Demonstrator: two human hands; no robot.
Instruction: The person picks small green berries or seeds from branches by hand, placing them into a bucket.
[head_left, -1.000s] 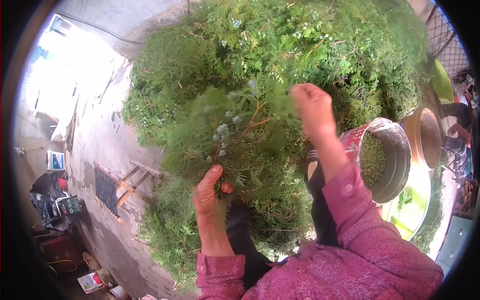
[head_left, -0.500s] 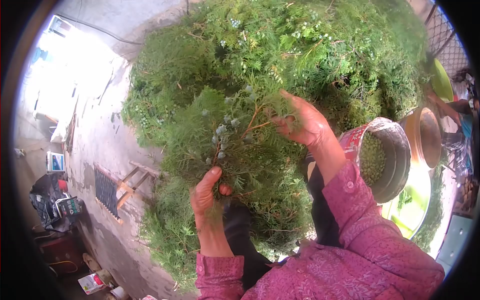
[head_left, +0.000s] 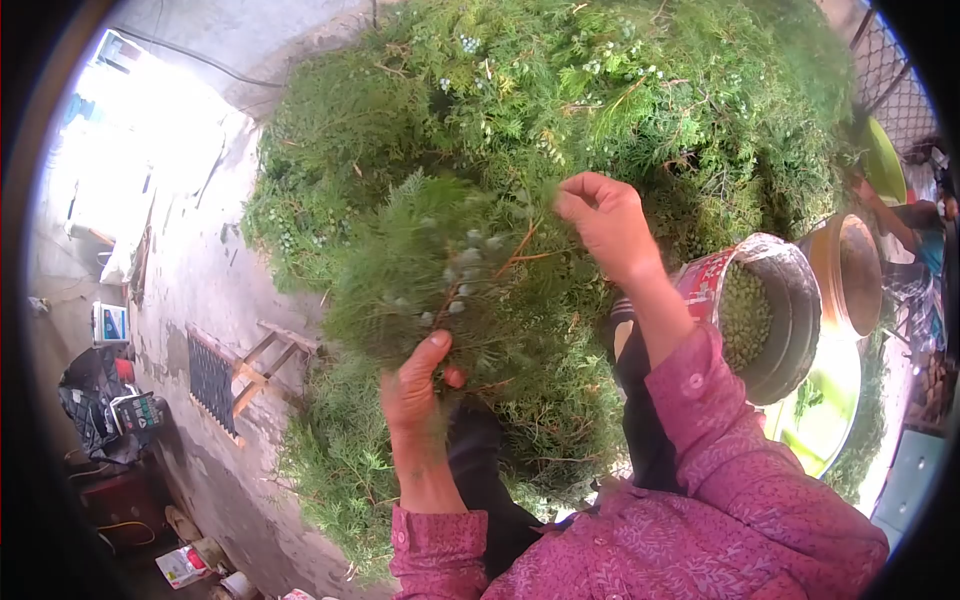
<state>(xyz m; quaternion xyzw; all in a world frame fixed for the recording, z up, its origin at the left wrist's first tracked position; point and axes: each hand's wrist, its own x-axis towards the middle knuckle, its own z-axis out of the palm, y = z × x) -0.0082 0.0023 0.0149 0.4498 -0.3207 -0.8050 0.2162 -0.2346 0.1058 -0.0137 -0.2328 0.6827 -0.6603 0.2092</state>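
My left hand [head_left: 414, 388] is closed round the lower stem of a leafy evergreen branch [head_left: 385, 285]. Pale blue-green cones [head_left: 466, 262] sit along its twigs, and the foliage is blurred by motion. At the branch's upper right, my right hand [head_left: 617, 232] has its thumb and fingers pinched together beside the twig tips. What lies in that pinch is too small to make out. Beneath and beyond both hands spreads a large heap of cut evergreen branches [head_left: 560, 90], some bearing similar cones.
To the right, a tilted bucket [head_left: 700, 282] holds many small green cones [head_left: 745, 318]. Behind it stand a brownish bucket [head_left: 858, 275] and a bright green tub [head_left: 838, 415]. Another person's arm [head_left: 885, 215] shows at far right. A low wooden stool [head_left: 262, 375] is on the left floor.
My right hand has turned and its spread fingers have closed into a pinch, slightly farther from the twigs. The branch in my left hand has shifted a little and blurred.
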